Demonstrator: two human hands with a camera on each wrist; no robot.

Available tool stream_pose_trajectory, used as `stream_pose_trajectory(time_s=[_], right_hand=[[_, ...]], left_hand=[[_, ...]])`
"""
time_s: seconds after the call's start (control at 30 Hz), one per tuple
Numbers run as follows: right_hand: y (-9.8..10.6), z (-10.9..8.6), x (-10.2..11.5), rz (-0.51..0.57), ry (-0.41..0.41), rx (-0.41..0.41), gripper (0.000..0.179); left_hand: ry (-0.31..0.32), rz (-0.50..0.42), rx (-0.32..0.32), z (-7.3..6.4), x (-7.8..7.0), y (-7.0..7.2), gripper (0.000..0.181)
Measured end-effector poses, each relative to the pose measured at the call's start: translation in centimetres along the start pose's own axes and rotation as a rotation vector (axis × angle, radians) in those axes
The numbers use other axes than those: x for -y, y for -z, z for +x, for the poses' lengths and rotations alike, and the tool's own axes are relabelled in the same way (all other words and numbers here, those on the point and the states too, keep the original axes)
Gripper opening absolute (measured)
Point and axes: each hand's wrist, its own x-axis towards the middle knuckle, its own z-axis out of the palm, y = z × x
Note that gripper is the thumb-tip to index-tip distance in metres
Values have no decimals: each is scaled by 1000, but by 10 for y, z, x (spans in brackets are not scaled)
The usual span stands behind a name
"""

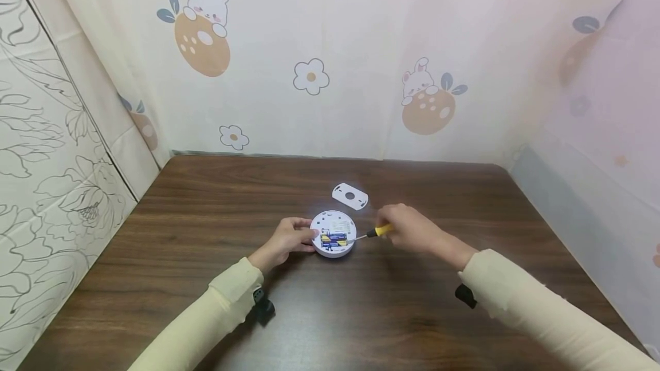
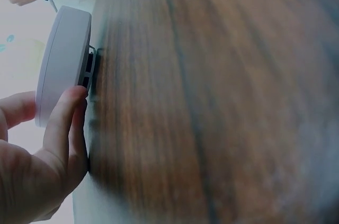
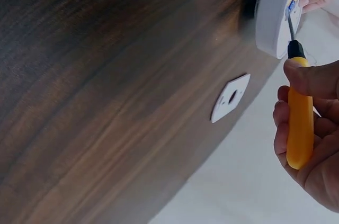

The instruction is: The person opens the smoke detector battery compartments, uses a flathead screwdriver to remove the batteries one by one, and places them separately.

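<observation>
A round white smoke detector has its back facing up, with blue-and-yellow batteries showing in its compartment. My left hand grips its left edge, thumb on top and fingers along the side; the left wrist view shows the fingers around the rim. In my right hand is a screwdriver with a yellow handle and black collar, its thumb laid along the handle. The screwdriver's thin metal shaft reaches the right end of the batteries.
A flat white mounting plate with a round central hole lies on the dark wooden table, just behind the detector. Patterned curtain hangs behind the table's back edge, and more cloth stands along both sides.
</observation>
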Motion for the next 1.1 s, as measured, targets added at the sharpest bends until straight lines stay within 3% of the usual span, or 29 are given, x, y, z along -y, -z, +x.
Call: stream_pose_trajectory(time_s=[0.4, 1.1], right_hand=[[-12, -3, -12, 142, -24, -25, 19], [-25, -7, -22, 227, -33, -75, 19]], left_hand=[[20, 16, -20, -1, 0, 0, 39], [-1, 2, -19, -2, -1, -1, 38]])
